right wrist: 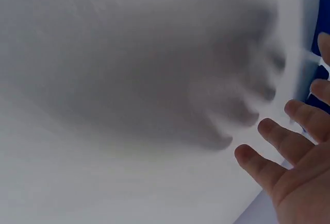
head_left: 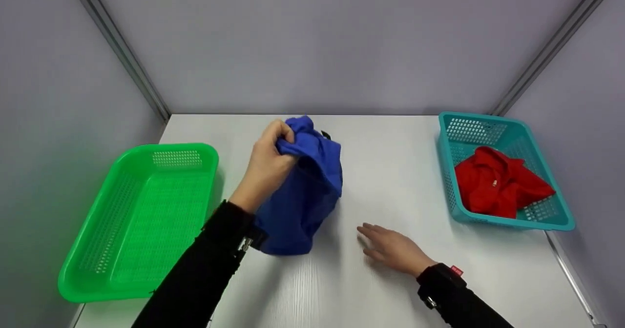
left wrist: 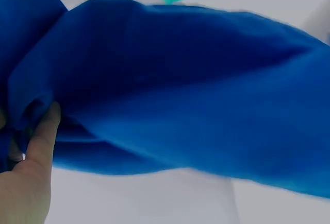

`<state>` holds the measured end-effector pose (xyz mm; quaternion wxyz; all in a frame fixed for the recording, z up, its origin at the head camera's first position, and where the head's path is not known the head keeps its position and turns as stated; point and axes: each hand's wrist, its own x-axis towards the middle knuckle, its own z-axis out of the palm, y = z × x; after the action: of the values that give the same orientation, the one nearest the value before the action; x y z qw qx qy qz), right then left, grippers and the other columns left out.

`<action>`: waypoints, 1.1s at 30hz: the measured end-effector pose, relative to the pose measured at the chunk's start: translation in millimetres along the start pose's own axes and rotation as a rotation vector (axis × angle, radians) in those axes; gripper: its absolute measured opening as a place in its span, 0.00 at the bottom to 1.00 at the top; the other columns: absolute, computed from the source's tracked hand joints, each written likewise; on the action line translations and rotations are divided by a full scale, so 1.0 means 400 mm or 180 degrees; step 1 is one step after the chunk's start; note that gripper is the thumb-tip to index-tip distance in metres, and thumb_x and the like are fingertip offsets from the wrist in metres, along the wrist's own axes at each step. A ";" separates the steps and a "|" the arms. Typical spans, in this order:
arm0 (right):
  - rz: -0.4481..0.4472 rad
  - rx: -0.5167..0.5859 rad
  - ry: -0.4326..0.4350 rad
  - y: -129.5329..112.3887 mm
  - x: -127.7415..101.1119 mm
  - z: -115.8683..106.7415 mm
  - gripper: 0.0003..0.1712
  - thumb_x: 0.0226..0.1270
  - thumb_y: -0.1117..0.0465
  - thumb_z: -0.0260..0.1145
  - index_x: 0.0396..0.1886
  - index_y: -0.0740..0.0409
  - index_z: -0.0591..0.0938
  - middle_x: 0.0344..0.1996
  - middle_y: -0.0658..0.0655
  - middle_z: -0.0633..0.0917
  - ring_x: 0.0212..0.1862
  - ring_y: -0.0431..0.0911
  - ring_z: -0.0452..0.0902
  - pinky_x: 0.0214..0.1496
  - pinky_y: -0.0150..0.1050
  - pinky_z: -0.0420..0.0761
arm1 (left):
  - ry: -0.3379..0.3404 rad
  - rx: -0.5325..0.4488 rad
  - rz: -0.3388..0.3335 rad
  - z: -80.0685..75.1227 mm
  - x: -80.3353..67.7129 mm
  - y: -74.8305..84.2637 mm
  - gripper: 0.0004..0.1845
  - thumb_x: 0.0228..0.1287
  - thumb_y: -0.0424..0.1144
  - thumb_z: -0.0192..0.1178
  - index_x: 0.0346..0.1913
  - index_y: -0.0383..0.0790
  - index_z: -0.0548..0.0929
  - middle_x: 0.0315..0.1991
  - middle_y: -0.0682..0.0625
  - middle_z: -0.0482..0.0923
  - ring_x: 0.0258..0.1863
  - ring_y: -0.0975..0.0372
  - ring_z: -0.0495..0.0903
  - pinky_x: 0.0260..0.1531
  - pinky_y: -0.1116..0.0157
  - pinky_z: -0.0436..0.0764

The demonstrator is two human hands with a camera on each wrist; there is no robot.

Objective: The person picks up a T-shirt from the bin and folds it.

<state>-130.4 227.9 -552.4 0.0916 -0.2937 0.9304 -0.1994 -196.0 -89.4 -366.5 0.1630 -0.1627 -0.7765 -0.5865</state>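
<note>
Right hand (head_left: 393, 250) lies flat with straight fingers, low over the white table (head_left: 400, 172). Left hand (head_left: 268, 164) grips the bunched blue cloth garment (head_left: 302, 191), lifted mid-table. Beyond, a red garment (head_left: 498, 181) fills the teal plastic basket (head_left: 556, 220).

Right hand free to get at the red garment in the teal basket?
Probably yes. The right hand is open and empty above the white table, and nothing lies between it and the red garment, uncovered in the open-topped teal plastic basket.

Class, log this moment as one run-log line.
left hand: grips blue cloth, lifted | right hand: open over table | green basket | red cloth in teal basket
</note>
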 end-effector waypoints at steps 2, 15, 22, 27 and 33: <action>0.0110 0.0185 0.0279 -0.006 0.006 -0.023 0.31 0.77 0.55 0.66 0.74 0.60 0.74 0.67 0.63 0.80 0.66 0.59 0.78 0.65 0.56 0.78 | -0.0146 0.0031 -0.0178 0.020 -0.022 -0.026 0.11 0.57 0.20 0.58 0.35 0.37 0.72 0.37 0.49 0.70 0.43 0.56 0.73 0.47 0.61 0.71; -0.0424 0.1188 0.0650 -0.125 0.100 -0.123 0.63 0.62 0.52 0.80 0.86 0.46 0.49 0.84 0.59 0.48 0.83 0.57 0.46 0.79 0.61 0.57 | -0.1051 0.0026 -0.0263 0.082 -0.134 -0.105 0.15 0.55 0.18 0.60 0.41 0.39 0.75 0.44 0.49 0.73 0.50 0.55 0.74 0.56 0.57 0.72; -0.0124 0.0884 0.1960 -0.159 0.123 -0.120 0.18 0.69 0.74 0.63 0.57 0.63 0.84 0.51 0.62 0.89 0.53 0.56 0.86 0.56 0.52 0.84 | -0.0907 0.0529 -0.0106 0.098 -0.144 -0.105 0.16 0.67 0.32 0.70 0.52 0.36 0.77 0.52 0.43 0.75 0.57 0.51 0.78 0.64 0.51 0.75; 0.0577 0.1814 0.2134 -0.139 0.118 -0.214 0.13 0.69 0.77 0.53 0.42 0.64 0.82 0.35 0.56 0.85 0.38 0.48 0.77 0.43 0.41 0.76 | -0.0265 0.1486 -0.0036 0.081 -0.135 -0.113 0.15 0.63 0.35 0.73 0.48 0.36 0.80 0.47 0.44 0.75 0.49 0.50 0.78 0.54 0.52 0.79; 0.0674 0.2978 0.2222 -0.136 0.116 -0.305 0.11 0.78 0.72 0.49 0.37 0.62 0.77 0.32 0.54 0.77 0.40 0.48 0.73 0.44 0.39 0.76 | 0.0084 0.2088 0.0519 0.053 -0.117 -0.117 0.12 0.55 0.29 0.75 0.33 0.38 0.79 0.53 0.43 0.76 0.59 0.43 0.73 0.63 0.44 0.70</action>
<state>-175.4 198.7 -421.7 -0.0807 -0.0448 0.7429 -0.6630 -176.4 -84.1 -432.9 0.2630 -0.1556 -0.9061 -0.2925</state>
